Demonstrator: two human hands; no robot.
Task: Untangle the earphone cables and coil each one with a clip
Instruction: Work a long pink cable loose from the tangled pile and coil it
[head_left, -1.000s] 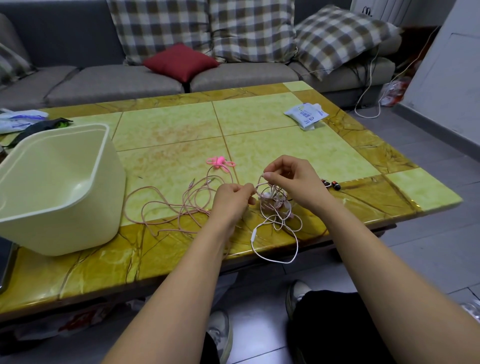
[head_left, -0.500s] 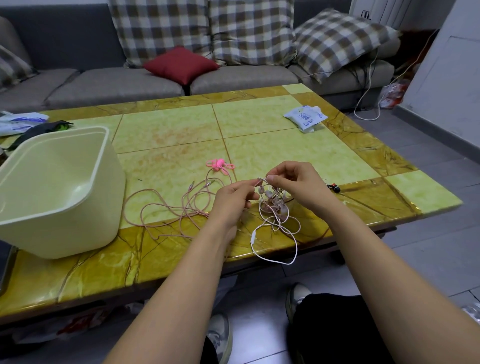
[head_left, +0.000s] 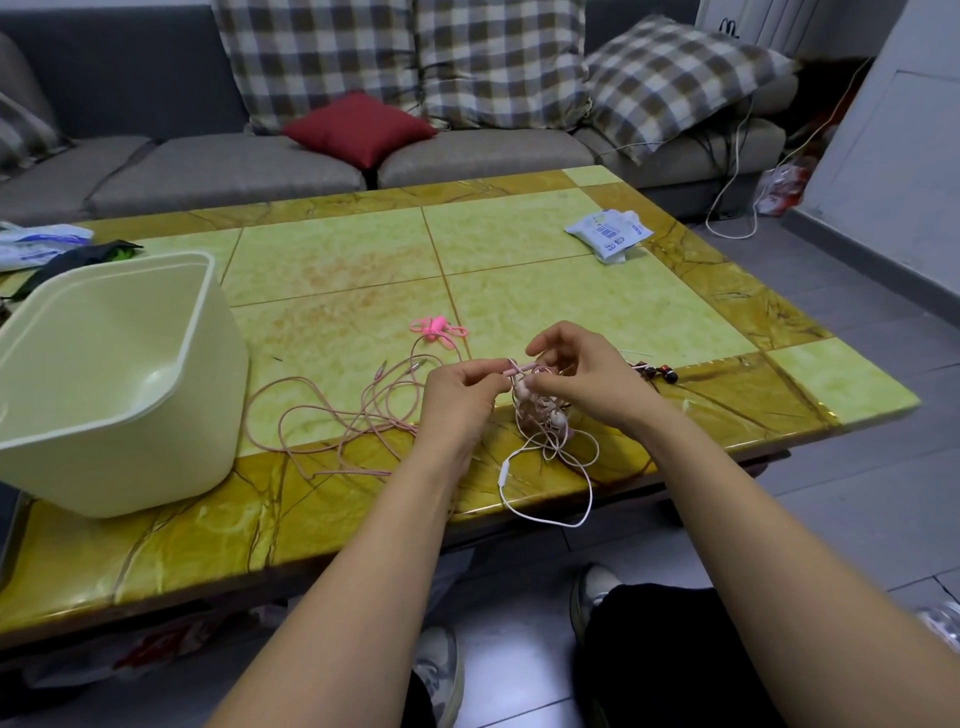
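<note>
The right hand (head_left: 587, 379) hides the far side of the pink earphone tangle (head_left: 540, 413) and part of the dark earbuds (head_left: 661, 372). The cream bin (head_left: 156, 467) runs off the left edge; print on the white packet (head_left: 608, 235) is unreadable.

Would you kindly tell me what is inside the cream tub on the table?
Nothing shows inside the cream tub: only bare inner walls and floor. Its near wall and the picture's edge hide the remaining part.

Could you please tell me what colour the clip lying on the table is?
The clip is bright pink; the head view shows it.
</note>
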